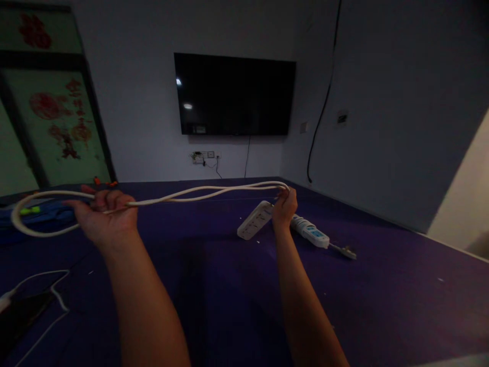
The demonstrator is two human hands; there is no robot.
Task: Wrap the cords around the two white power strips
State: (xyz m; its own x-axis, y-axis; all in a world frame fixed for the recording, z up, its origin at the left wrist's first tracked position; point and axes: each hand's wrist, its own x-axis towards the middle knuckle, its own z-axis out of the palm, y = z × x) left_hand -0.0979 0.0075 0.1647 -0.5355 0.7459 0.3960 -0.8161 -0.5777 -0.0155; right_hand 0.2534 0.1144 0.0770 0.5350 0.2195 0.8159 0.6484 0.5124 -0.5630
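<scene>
White cable [237,188] spans both hands, its long axis crosswise in front of me and slightly lower toward the left. Through the head camera I see the left hand [109,214] curled round the doubled strands, a loop [16,216] sticking out beyond it; the right hand [286,205] grips the far end. One white power strip [254,222] sits just left of the right hand, the nearer of the two, slanting down and leftward; in this dim light I can't tell whether it hangs or rests on the purple surface [225,285]. Right of that hand lies another power strip [316,235], cord wound round it. Beyond, a television [235,94] hangs on the pale wall [141,102].
</scene>
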